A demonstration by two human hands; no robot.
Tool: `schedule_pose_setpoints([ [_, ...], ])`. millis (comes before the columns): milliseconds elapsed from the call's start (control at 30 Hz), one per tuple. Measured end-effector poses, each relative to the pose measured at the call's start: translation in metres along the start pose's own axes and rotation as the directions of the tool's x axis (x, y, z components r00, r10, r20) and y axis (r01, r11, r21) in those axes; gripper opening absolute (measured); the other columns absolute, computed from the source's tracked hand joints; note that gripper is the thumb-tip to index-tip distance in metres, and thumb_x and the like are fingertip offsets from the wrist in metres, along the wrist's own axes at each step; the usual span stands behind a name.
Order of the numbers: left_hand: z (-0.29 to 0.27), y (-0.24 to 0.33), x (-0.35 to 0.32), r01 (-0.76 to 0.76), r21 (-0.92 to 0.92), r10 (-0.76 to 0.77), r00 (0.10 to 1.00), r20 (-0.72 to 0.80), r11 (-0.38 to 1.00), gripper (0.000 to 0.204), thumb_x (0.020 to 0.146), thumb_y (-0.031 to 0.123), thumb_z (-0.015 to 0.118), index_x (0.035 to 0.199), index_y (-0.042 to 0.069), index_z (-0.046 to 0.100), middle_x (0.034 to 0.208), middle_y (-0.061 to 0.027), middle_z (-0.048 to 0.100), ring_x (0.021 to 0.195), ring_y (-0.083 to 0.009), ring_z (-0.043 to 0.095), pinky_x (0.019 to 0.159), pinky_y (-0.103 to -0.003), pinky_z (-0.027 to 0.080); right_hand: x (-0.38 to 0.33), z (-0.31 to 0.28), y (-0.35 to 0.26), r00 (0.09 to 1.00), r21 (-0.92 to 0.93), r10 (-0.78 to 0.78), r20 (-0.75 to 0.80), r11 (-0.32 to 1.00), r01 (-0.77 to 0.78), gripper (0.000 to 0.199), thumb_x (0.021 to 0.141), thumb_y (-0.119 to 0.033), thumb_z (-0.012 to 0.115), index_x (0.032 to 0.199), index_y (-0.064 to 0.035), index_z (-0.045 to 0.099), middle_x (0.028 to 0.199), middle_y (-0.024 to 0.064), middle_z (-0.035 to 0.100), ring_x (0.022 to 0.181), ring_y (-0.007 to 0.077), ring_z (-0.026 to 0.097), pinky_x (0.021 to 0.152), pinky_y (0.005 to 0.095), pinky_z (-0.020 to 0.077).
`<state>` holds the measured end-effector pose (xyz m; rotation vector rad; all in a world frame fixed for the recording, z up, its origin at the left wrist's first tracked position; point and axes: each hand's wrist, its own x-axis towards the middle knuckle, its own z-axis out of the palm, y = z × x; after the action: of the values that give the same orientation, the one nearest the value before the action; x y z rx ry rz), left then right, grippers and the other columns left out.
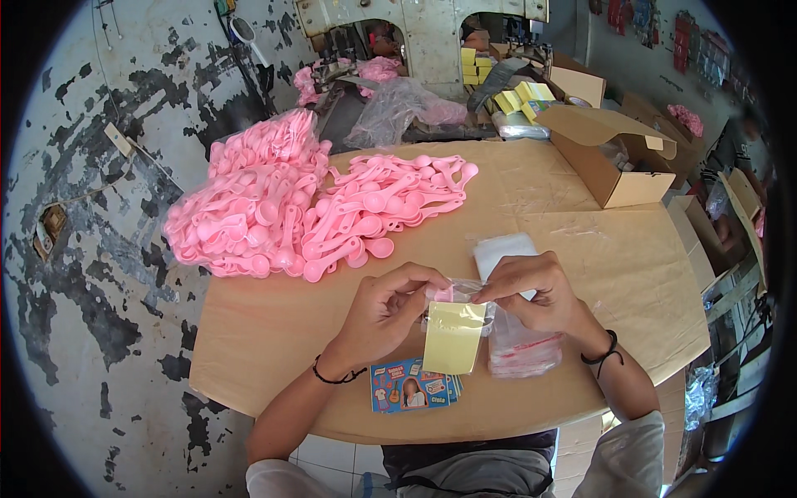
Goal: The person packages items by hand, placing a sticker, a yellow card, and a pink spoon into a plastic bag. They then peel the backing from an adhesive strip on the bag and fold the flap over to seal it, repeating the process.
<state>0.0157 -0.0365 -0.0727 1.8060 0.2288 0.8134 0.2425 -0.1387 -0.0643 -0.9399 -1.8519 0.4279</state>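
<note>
My left hand (388, 309) and my right hand (535, 292) pinch the top of a small clear plastic bag (466, 290) from either side, above the near part of the table. A pale yellow card (454, 339) hangs upright in the bag, its glossy front catching the light. By my left fingertips shows a small pink piece (444, 294), mostly hidden; it looks like part of a measuring spoon. Under my right hand lies a stack of clear zip bags (525, 349) with red edges. Several blue printed cards (408, 386) lie nearest me.
Loose pink measuring spoons (390, 199) are heaped at the far left, beside a clear bag full of them (249, 199). A folded white plastic packet (502, 249) lies beyond my right hand. An open cardboard box (610, 158) stands at the back right, near yellow packs (523, 98) and a metal machine (432, 50).
</note>
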Motion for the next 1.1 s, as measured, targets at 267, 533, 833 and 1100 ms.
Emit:
schedule_pose_setpoints([
  [267, 0.003, 0.000, -0.001, -0.004, 0.039, 0.005, 1.000, -0.028, 0.999, 0.015, 0.093, -0.005, 0.048, 0.100, -0.005, 0.062, 0.098, -0.0102, 0.069, 0.084, -0.0117, 0.067, 0.071, -0.024, 0.057, 0.001, -0.004, 0.001, 0.999, -0.006, -0.050, -0.008, 0.999, 0.050, 0.026, 0.072, 0.010, 0.059, 0.087, -0.0036, 0.075, 0.079, 0.0091, 0.071, 0.071, 0.0227, 0.065, 0.065, 0.0321, 0.0514],
  [533, 0.004, 0.005, -0.003, 0.029, -0.043, -0.030, 0.999, -0.031, 0.999, 0.017, 0.092, -0.007, 0.047, 0.097, -0.005, 0.062, 0.092, -0.0102, 0.068, 0.082, -0.0138, 0.068, 0.070, -0.026, 0.059, 0.000, -0.005, 0.000, 0.998, -0.022, -0.055, 0.002, 0.998, 0.055, 0.024, 0.074, 0.011, 0.058, 0.087, -0.0021, 0.073, 0.081, 0.0093, 0.072, 0.074, 0.0227, 0.067, 0.067, 0.0323, 0.0534],
  [833, 0.002, 0.005, -0.002, 0.073, -0.160, -0.075, 0.997, -0.005, 0.984, 0.015, 0.092, -0.004, 0.048, 0.098, -0.005, 0.062, 0.094, -0.0112, 0.067, 0.084, -0.0144, 0.067, 0.068, -0.025, 0.058, -0.002, -0.004, 0.000, 0.999, -0.022, -0.037, 0.002, 0.999, 0.037, 0.024, 0.075, 0.012, 0.058, 0.088, -0.0017, 0.073, 0.080, 0.0102, 0.071, 0.074, 0.0223, 0.067, 0.067, 0.0319, 0.0536],
  [1100, 0.011, 0.008, 0.001, 0.064, 0.027, -0.063, 0.998, -0.020, 0.998, 0.022, 0.082, 0.002, 0.073, 0.098, -0.001, 0.059, 0.098, -0.0071, 0.065, 0.076, -0.0109, 0.068, 0.061, -0.020, 0.055, 0.001, -0.009, -0.001, 0.998, -0.097, -0.047, -0.029, 0.994, 0.044, 0.019, 0.078, 0.009, 0.056, 0.085, -0.0011, 0.070, 0.078, 0.0080, 0.070, 0.075, 0.0194, 0.067, 0.067, 0.0303, 0.0526],
])
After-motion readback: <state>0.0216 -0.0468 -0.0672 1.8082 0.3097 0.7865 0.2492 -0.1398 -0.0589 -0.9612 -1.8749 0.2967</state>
